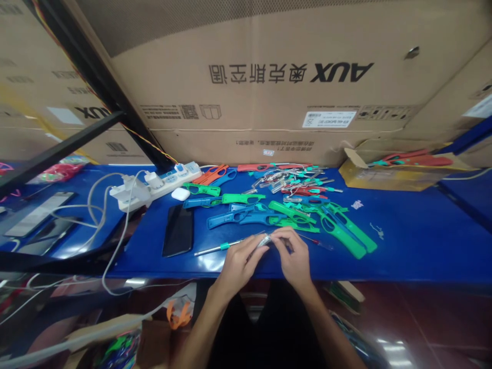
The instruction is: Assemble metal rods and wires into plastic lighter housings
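My left hand [240, 259] and my right hand [294, 256] meet at the front edge of the blue table [403, 246]. Both pinch a small clear, silvery part [265, 239] between their fingertips. A thin metal rod with a teal collar [219, 248] lies on the table just left of my left hand. Right behind my hands lies a heap of green, blue and orange plastic lighter shells [284, 212], with several metal-tipped pieces [292, 182] further back.
A black phone [179, 230] lies left of the hands, a white earbud case [180, 193] behind it. A white power strip with chargers and cables [154, 187] sits at back left. A cardboard tray of red parts [400, 166] stands back right. Big cardboard boxes [269, 77] wall the rear.
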The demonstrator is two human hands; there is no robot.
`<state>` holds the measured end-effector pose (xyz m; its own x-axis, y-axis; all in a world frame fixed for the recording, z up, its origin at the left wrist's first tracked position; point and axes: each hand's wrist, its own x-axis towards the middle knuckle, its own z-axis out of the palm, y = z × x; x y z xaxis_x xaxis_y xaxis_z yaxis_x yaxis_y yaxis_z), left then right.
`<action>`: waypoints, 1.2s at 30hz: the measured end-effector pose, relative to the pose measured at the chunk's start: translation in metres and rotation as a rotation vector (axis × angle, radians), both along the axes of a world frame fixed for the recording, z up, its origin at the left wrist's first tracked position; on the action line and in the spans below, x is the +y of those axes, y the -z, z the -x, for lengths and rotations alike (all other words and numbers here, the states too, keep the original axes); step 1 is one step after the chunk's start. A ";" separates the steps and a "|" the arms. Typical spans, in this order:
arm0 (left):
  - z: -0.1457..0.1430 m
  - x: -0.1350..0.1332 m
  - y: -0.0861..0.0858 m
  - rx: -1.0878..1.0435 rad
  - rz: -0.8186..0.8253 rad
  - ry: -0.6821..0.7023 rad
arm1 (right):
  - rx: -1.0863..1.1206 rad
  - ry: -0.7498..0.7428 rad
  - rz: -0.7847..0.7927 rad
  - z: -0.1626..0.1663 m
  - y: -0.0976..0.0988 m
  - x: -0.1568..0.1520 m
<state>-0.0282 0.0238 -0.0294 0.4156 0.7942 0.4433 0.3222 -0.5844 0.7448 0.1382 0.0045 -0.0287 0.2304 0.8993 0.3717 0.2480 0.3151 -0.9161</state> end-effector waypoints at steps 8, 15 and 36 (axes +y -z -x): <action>-0.003 -0.002 0.003 -0.037 0.034 -0.015 | 0.027 -0.019 0.028 0.000 0.002 0.000; 0.000 -0.003 0.006 -0.057 0.094 -0.056 | 0.046 -0.076 0.053 0.002 0.000 -0.001; 0.000 -0.002 0.000 0.047 -0.051 -0.119 | -0.050 -0.225 0.053 -0.003 -0.012 -0.004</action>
